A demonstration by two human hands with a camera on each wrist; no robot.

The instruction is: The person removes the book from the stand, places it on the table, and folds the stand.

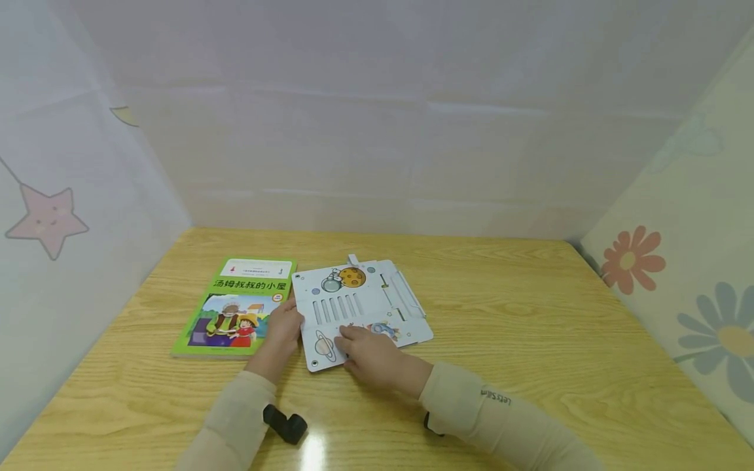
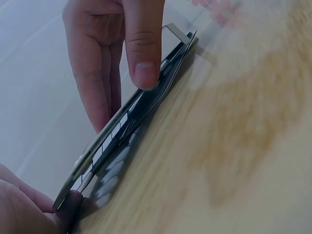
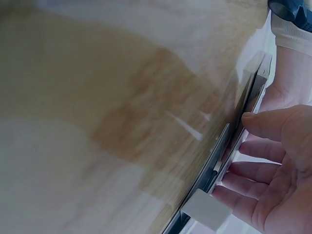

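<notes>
A white folding book stand (image 1: 377, 307) printed with an astronaut, planets and a rocket lies flat at mid-table, a row of slots in its panel. My left hand (image 1: 285, 324) grips its left edge. In the left wrist view the thumb (image 2: 145, 73) is at the layered edge, the fingers along the panel. At the front edge my right hand (image 1: 374, 356) holds the stand, fingers over the printed face. The right wrist view shows its thumb (image 3: 263, 124) at the rim and its fingers against the panel. A pale clip-like tab (image 3: 207, 209) sticks out from the stand.
Left of the stand lies a green picture book (image 1: 235, 307) with a cartoon cover, partly behind the left hand. The wooden table (image 1: 530, 327) ends at pale cloth walls on three sides. Black wrist devices (image 1: 285, 425) sit on the sleeves.
</notes>
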